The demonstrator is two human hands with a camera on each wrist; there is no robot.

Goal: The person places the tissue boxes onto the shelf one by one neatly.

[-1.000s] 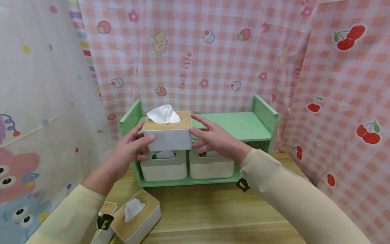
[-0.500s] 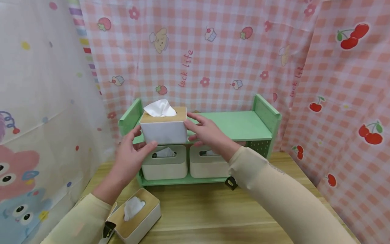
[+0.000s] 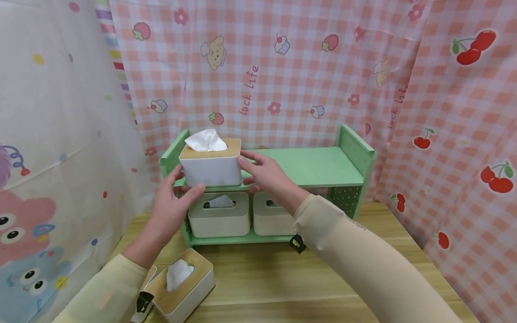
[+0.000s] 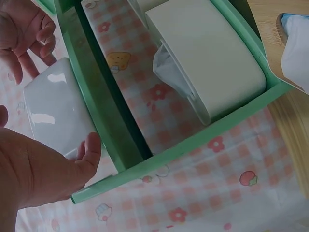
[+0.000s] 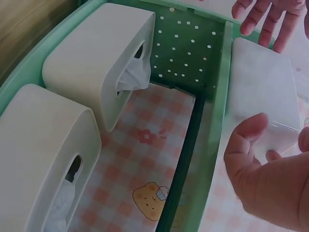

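Observation:
A white tissue box [image 3: 210, 171] with a wood-coloured lid and a tissue sticking up stands at the left end of the green shelf's [image 3: 311, 167] upper board. My left hand [image 3: 169, 211] holds its left end, thumb low across the front corner. At the opposite end my right hand [image 3: 268, 177] holds it with bent fingers and thumb. From below, the left wrist view shows the box's glossy white body [image 4: 60, 108] between both hands, and the right wrist view shows the same body [image 5: 263, 89] beside the board's edge.
Two cream tissue boxes with greyish lids, one left [image 3: 220, 225] and one right [image 3: 271, 223], stand on the lower board. On the wooden table [image 3: 262, 282] at front left lies another wood-lidded tissue box [image 3: 194, 291], overlapping one more, mostly hidden. Patterned curtains [image 3: 299, 80] surround everything.
Both hands have moved the tissue box leftward and slightly up and back, from in front of the shelf to the left end of its upper board.

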